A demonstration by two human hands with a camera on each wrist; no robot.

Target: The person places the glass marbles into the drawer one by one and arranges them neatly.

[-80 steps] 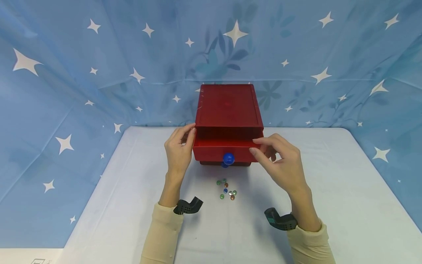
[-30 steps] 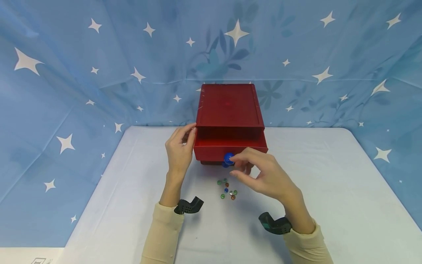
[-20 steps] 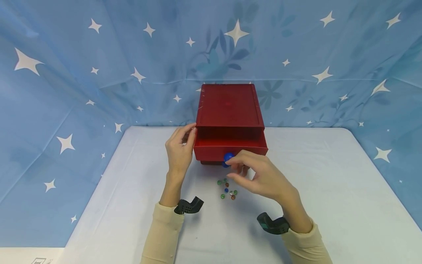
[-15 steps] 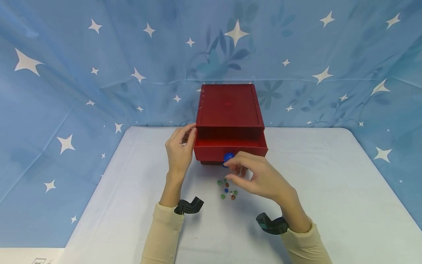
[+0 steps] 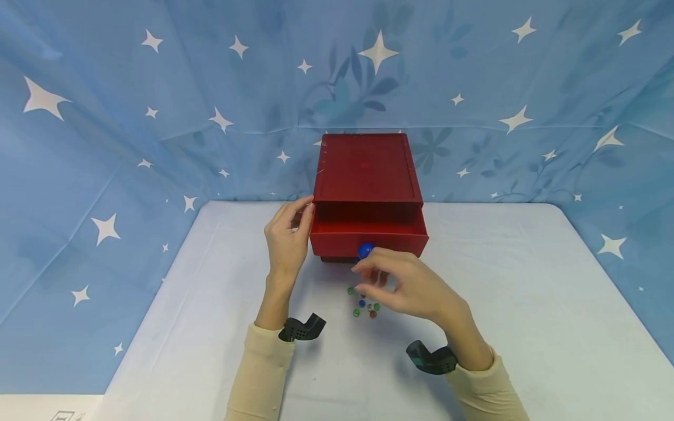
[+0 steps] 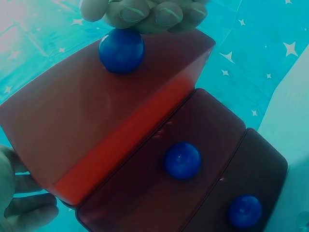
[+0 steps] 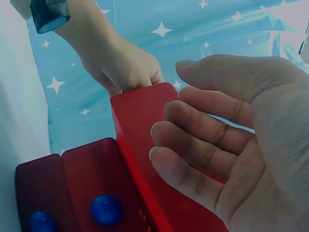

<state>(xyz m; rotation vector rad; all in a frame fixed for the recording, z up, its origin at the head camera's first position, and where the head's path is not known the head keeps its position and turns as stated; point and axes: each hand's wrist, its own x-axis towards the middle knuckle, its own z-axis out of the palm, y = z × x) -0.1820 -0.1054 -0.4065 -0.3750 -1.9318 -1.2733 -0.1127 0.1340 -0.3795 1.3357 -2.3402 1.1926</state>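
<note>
In the head view a red drawer cabinet (image 5: 363,169) stands on the table, its top drawer (image 5: 337,244) pulled out. No contents show in the visible part of that drawer. My left hand (image 5: 286,240) rests its fingertips against the cabinet's left side. My right hand (image 5: 408,283) hovers in front of the drawer, below its round blue knob (image 5: 365,251), thumb apart from the loosely bent fingers, holding nothing. Under its fingertips lie several small glass marbles, among them a green marble (image 5: 356,313) and a blue marble (image 5: 361,303); the hand partly hides the group.
Two lower drawers with blue knobs (image 6: 182,160) are pushed in, as the left wrist view shows. A white cloth (image 5: 210,327) covers the table. Behind the cabinet hangs a blue curtain (image 5: 210,88) with white stars.
My right hand has moved from the drawer's right corner leftward and down, past the blue knob, toward the marbles. The left hand, the cabinet and the pulled-out drawer look unmoved.
</note>
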